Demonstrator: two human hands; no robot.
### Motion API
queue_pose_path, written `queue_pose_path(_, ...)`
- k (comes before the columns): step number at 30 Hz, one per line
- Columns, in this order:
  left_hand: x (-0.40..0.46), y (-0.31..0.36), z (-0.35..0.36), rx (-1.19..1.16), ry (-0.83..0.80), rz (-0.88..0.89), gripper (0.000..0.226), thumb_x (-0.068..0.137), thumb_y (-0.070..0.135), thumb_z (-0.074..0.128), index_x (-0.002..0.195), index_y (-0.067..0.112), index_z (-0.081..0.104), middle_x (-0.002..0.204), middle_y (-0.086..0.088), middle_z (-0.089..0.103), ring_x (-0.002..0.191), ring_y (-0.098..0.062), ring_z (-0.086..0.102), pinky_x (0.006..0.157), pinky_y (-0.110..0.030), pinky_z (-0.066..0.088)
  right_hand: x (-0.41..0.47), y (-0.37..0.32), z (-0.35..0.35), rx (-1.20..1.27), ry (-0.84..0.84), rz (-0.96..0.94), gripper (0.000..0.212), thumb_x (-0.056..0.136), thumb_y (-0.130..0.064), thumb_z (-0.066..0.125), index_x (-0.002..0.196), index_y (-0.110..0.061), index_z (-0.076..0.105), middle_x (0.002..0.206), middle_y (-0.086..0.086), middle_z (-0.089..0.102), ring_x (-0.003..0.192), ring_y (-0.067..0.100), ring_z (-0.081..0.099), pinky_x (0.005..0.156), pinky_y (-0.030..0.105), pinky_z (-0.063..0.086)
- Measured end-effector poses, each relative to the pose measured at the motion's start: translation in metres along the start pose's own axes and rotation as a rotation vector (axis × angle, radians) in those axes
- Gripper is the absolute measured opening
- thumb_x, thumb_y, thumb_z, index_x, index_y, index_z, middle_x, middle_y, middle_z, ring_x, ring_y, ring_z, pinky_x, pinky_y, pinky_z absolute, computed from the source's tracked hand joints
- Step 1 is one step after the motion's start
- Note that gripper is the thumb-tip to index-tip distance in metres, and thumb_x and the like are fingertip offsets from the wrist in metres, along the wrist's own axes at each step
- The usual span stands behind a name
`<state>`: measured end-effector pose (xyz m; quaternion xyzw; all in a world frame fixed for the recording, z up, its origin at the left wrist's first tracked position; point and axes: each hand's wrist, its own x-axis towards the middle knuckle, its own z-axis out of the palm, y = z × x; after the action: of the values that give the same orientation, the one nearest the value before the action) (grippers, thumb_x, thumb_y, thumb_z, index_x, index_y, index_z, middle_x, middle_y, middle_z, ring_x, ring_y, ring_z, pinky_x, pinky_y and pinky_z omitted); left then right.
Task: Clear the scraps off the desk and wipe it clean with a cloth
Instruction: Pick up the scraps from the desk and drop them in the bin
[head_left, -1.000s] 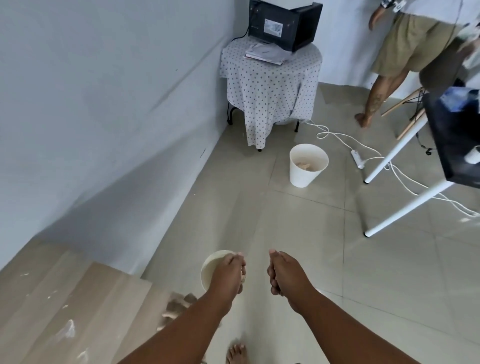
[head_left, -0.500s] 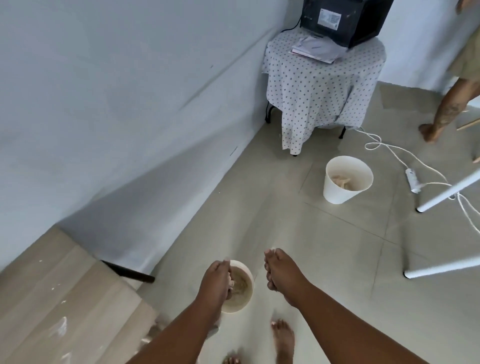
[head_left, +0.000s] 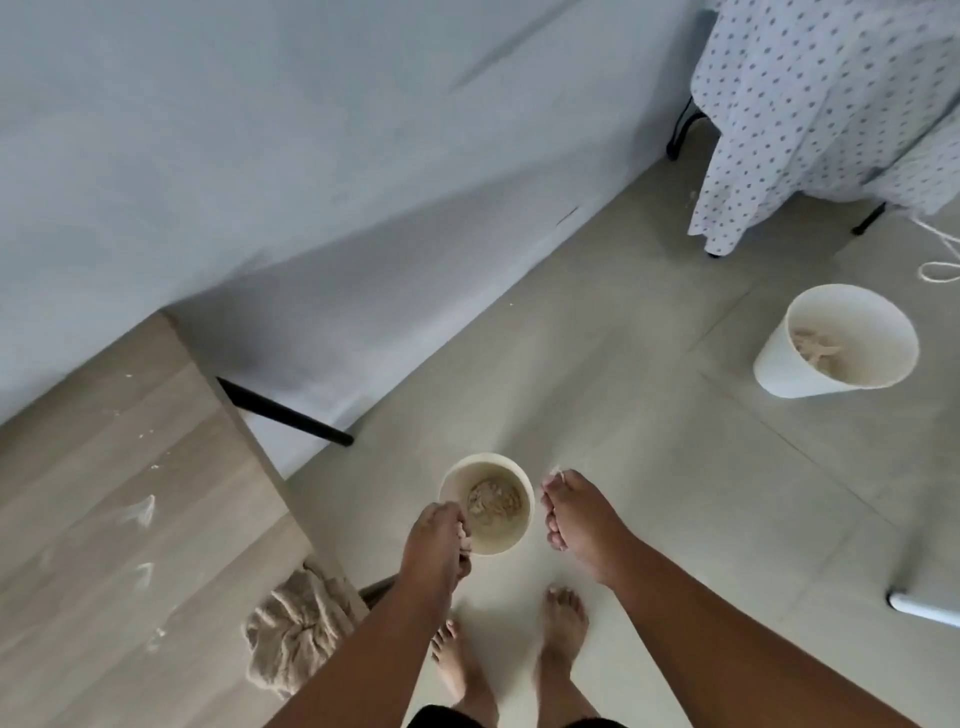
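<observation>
A person stands barefoot beside the wooden bench (head_left: 130, 519), closer to it than a moment ago. The left hand (head_left: 436, 545), fingers curled, grips the rim of a round white bowl (head_left: 488, 501) of brownish scraps; the right hand (head_left: 576, 514) hovers alongside, fingers pressed together. A crumpled beige cloth (head_left: 296, 634) lies on the bench's corner, white flecks dotting the woodgrain. A white bucket (head_left: 831, 343) now stands nearer.

Left hand (head_left: 439, 540) gripping small scrap-filled bin (head_left: 488, 503), right hand (head_left: 576, 519) loosely curled beside it, cloth (head_left: 296, 631) on desk (head_left: 119, 519) edge
</observation>
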<state>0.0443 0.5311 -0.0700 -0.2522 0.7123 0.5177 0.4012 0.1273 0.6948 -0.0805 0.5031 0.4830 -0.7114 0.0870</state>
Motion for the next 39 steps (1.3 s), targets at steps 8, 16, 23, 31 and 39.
queue_pose_path(8,0.072,-0.059,0.007,-0.163,0.046,-0.190,0.011,0.092,0.012,0.048,0.082,0.016,0.050,0.055,0.004,0.044,0.040,-0.009,0.035,0.042,-0.020,0.020,0.059,0.070,0.021,-0.051,0.041,0.238,0.013,0.099,-0.011,0.045,0.092,-0.013,0.056,0.067,0.001,0.050,0.046,0.012,0.039,0.045,0.021,0.026)
queue_pose_path(16,0.163,-0.098,0.033,-0.308,0.136,-0.311,0.023,0.090,0.008,0.049,0.069,0.017,0.052,0.049,0.006,0.047,0.035,-0.007,0.037,0.042,-0.017,0.022,0.150,0.108,0.036,-0.014,0.065,0.292,0.020,0.100,-0.011,0.042,0.086,-0.017,0.055,0.070,0.001,0.054,0.048,0.013,0.043,0.042,0.018,0.026)
queue_pose_path(23,0.251,-0.155,0.050,-0.384,0.165,-0.312,0.018,0.089,0.007,0.048,0.080,0.015,0.060,0.055,0.006,0.052,0.038,-0.007,0.039,0.040,-0.018,0.024,0.225,0.156,0.048,-0.118,0.073,0.300,0.017,0.098,-0.015,0.048,0.084,-0.019,0.054,0.072,0.000,0.058,0.045,0.009,0.049,0.036,0.016,0.027)
queue_pose_path(31,0.330,-0.210,0.048,-0.411,0.231,-0.336,0.019,0.090,0.009,0.049,0.077,0.018,0.060,0.061,0.005,0.048,0.041,-0.008,0.039,0.040,-0.020,0.026,0.301,0.218,0.052,-0.076,-0.007,0.336,0.023,0.098,-0.006,0.044,0.079,-0.018,0.046,0.067,0.002,0.049,0.040,0.009,0.044,0.038,0.017,0.026)
queue_pose_path(39,0.341,-0.209,0.054,-0.635,0.286,-0.316,0.018,0.094,0.001,0.051,0.097,0.003,0.069,0.081,-0.012,0.063,0.065,-0.021,0.060,0.051,-0.027,0.051,0.319,0.238,0.061,-0.024,0.019,0.287,0.011,0.091,-0.001,0.047,0.085,-0.010,0.050,0.073,0.010,0.046,0.054,0.018,0.047,0.042,0.023,0.037)
